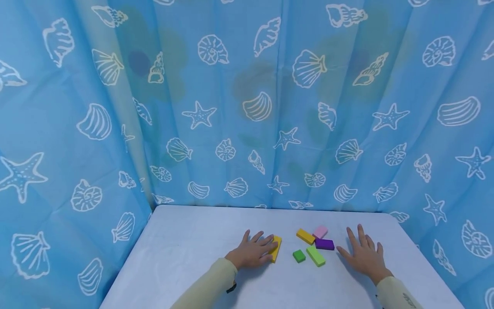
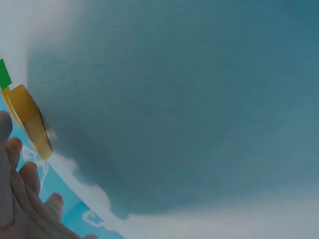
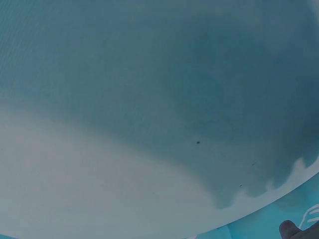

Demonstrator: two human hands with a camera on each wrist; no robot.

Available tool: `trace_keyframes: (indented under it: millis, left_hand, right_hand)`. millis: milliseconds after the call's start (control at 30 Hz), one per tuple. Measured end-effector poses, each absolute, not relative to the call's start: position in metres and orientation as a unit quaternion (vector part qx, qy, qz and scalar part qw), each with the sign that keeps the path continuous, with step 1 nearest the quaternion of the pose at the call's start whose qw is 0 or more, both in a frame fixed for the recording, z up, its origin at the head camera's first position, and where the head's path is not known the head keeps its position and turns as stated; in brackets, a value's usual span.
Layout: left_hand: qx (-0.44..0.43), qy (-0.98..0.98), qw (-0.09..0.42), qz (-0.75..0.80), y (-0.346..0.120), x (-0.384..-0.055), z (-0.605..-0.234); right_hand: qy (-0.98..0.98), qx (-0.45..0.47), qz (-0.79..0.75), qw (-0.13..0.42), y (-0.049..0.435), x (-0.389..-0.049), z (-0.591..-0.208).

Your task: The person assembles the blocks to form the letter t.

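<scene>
My left hand (image 1: 252,252) has its fingers spread, the fingertips overlapping the left side of a long yellow block (image 1: 276,250) on the table. In the left wrist view, this yellow block (image 2: 37,134) appears at the left edge, just beyond the fingers (image 2: 31,177). To the right lies a loose group: an orange-yellow block (image 1: 305,236), a pink block (image 1: 321,231), a purple block (image 1: 324,244), a light green block (image 1: 316,256) and a small dark green block (image 1: 299,256). Right of the purple block, my right hand (image 1: 364,256) is spread with nothing in it.
The table (image 1: 185,249) has a white cover and rounded far corners. A blue curtain (image 1: 239,146) with white shell and starfish prints hangs behind it and along both sides. Both hands cast shadows on the white surface.
</scene>
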State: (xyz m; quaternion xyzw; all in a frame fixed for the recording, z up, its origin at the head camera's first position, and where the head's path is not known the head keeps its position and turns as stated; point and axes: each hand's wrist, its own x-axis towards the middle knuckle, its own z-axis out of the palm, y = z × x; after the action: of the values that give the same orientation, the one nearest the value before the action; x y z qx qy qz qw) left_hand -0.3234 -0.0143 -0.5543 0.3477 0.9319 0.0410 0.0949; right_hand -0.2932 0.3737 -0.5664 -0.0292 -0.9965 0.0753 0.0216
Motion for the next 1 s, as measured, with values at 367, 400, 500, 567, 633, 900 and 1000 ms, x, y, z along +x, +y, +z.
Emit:
trace_keyframes:
  millis: [367,400,500,567,633,900,1000]
  left_hand:
    - [0.309,0.941,0.131,0.050,-0.001,-0.316,-0.546]
    - [0.303,0.943,0.132,0.049,-0.001,-0.315,-0.544]
    - [0.288,0.947,0.133,0.049,-0.001,-0.312,-0.541]
    - [0.281,0.949,0.131,0.050,-0.003,-0.311,-0.542]
    - [0.274,0.952,0.128,0.048,-0.006,-0.308,-0.544]
    - [0.270,0.954,0.118,0.063,-0.028,-0.304,-0.546]
    - [0.269,0.954,0.116,0.062,-0.036,-0.302,-0.545]
  right_hand:
    - [-0.996,-0.047,0.073,0.003,0.379,-0.293,-0.566]
    - [-0.996,-0.047,0.073,0.002,0.379,-0.293,-0.566]
    - [-0.996,-0.049,0.072,0.001,0.378,-0.295,-0.564]
    - [-0.996,-0.048,0.072,0.000,0.376,-0.296,-0.563]
    - [-0.996,-0.047,0.070,-0.001,0.374,-0.297,-0.564]
    - [-0.998,-0.018,0.060,0.018,0.360,-0.307,-0.561]
    - [-0.998,-0.012,0.060,0.018,0.352,-0.311,-0.558]
